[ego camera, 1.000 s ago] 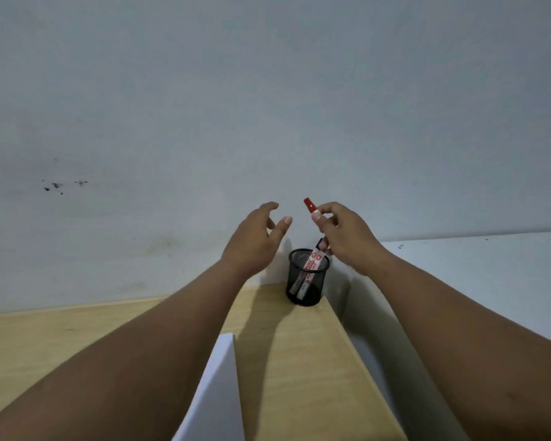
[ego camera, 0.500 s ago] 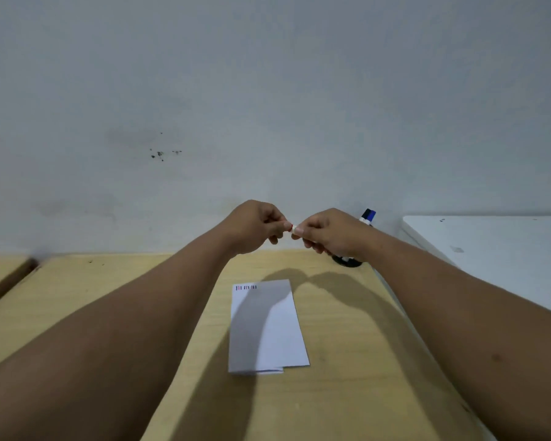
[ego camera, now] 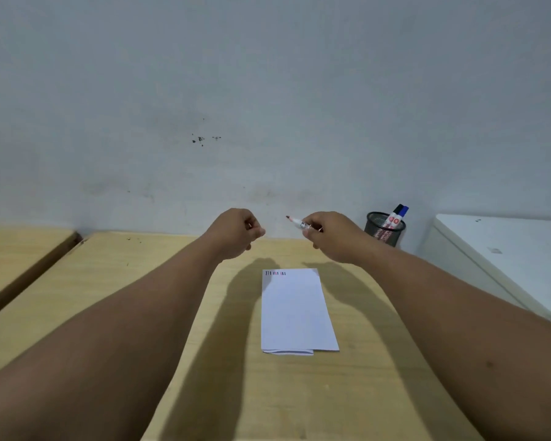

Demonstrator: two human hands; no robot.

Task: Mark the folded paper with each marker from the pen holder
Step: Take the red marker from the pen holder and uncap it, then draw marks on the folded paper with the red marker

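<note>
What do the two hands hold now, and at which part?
The right hand holds an uncapped marker by its barrel. The left hand is closed; its contents cannot be told.

A white folded paper (ego camera: 296, 310), with a row of short red and dark marks along its far edge, lies on a pale yellow wood-grain surface (ego camera: 172, 265). A black mesh pen holder (ego camera: 385, 229) contains white markers (ego camera: 395, 219) with red labels and black and blue caps. A white marker with a red tip (ego camera: 295, 221) shows against a pale grey wall (ego camera: 268, 90) with dark specks.

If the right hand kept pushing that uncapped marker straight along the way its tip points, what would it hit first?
Probably nothing on the desk. In the right hand, the red-tipped white marker points up and left, passing above the closed left hand towards the pale grey wall; depth is unclear.
</note>
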